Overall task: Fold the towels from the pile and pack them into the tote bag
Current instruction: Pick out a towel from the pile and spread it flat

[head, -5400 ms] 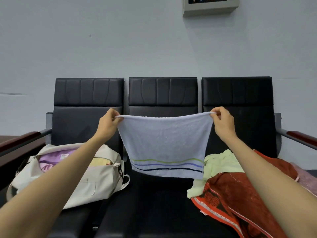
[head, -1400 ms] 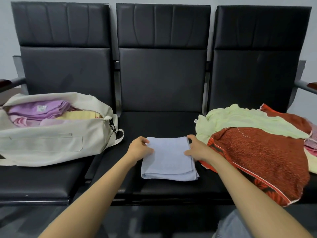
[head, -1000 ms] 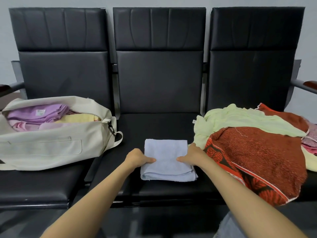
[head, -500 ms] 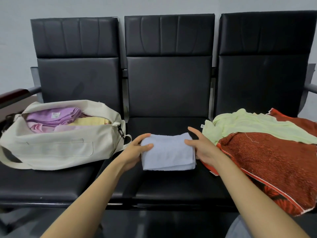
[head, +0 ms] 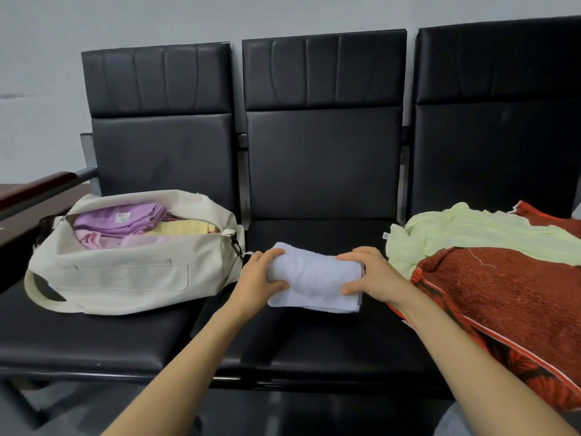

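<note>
— What has changed for us since a second ago?

— The pale blue towel point(head: 314, 280) lay flat on the middle seat point(head: 314, 341) with our hands pressing its sides; now it is bunched into a thicker bundle and seems to be raised just off the cushion, though we cannot be sure it is fully clear.

— So the folding is over?

— We judge so; this towel looks ready to go into the bag, and what remains is the carry to the left.

— How do our fingers sit on it?

— The left hand point(head: 256, 283) is clamped on the left end; its fingers curl over the top and the thumb presses the near face. The right hand point(head: 369, 276) is clamped on the right end in the same way; the towel spans the gap between the two grips, its ends tucked inside them.

— And where is everything else?

— The tote bag point(head: 125, 278) sits open on the left seat, just beside our left hand, with purple, pink and yellow towels already inside; the pile point(head: 503, 278) of green and red cloth waits on the right seat, so more folding is left.
</note>
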The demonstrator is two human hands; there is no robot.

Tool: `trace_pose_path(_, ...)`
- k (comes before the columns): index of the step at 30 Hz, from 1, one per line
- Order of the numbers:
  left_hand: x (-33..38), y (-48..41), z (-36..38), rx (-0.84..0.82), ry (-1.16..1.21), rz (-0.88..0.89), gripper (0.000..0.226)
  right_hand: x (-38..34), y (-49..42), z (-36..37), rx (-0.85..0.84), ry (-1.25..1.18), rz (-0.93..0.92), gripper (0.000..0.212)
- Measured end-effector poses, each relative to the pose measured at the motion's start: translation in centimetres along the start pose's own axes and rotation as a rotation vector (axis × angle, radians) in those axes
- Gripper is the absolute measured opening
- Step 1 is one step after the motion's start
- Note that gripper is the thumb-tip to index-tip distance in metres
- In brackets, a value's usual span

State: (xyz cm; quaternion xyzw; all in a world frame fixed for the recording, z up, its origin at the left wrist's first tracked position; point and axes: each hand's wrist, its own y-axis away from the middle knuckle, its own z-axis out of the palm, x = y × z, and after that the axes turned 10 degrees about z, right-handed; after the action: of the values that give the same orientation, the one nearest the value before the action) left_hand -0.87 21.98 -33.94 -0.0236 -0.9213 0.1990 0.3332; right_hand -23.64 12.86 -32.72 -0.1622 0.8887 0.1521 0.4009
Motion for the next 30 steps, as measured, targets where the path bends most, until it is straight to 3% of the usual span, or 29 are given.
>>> trace_pose_path(6, -0.1, 0.3, 0.2, 0.098, -0.117, 0.062, 0.039, -1.2, 0.7, 1.2, 0.357, 0.143, -0.118, 0.052)
trace_pose_path(13, -0.4, 0.2, -0.6, 0.097, -0.246, 0.076, 0.032, -1.5, 0.5, 1.9, 0.35, 0.218, -0.141, 0.045)
trace_pose_path(16, -0.7, 0.1, -1.2, 0.063, -0.087, 0.081, 0.029, -1.6, 0.2, 1.3, 0.267, 0.117, -0.049, 0.041)
trace_pose_path(19, -0.5, 0.1, -2.1, 0.005, 0.156, 0.004, 0.027, -1.4, -0.2, 0.6, 0.086, -0.225, -0.042, 0.055)
trace_pose_path(24, -0.3, 0.2, -2.9, -0.014, 0.443, -0.143, 0.027, -1.5, -0.6, -0.1, -0.183, -0.618, 0.034, 0.049)
trace_pose_path(28, -1.1, 0.2, -3.3, -0.056, 0.485, -0.174, 0.036, -1.2, -0.9, -0.1, -0.306, -0.431, 0.058, 0.053)
trace_pose_path(30, -1.7, 0.1, -3.6, -0.081, 0.492, -0.175, 0.04, -1.4, -1.3, 0.4, -0.25, -0.239, 0.091, 0.052)
